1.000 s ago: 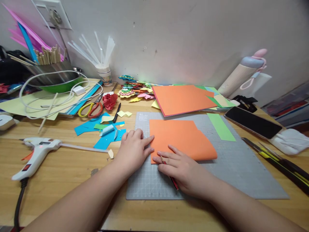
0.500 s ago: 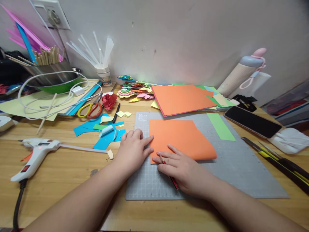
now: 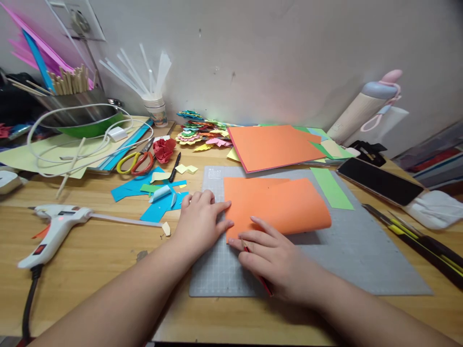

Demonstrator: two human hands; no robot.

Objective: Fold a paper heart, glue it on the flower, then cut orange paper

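Observation:
A folded orange paper sheet (image 3: 275, 205) lies on the grey cutting mat (image 3: 347, 250); its upper layer bulges up on the right. My left hand (image 3: 200, 219) rests at the sheet's left edge, fingers pressed on the near-left corner. My right hand (image 3: 269, 255) lies just below the sheet's near edge, fingers touching the paper, with a thin red pencil (image 3: 258, 272) tucked between them.
A white glue gun (image 3: 54, 229) lies left on the wooden desk. Blue paper scraps (image 3: 152, 197), scissors (image 3: 135, 161), paper flowers (image 3: 198, 132), an orange paper stack (image 3: 275, 147), a green strip (image 3: 331, 188), a phone (image 3: 378, 180) and craft knives (image 3: 415, 241) surround the mat.
The orange sheet's upper layer has lifted and swung toward the right, bulging higher. My right hand has slid slightly nearer. My left hand stays on the corner.

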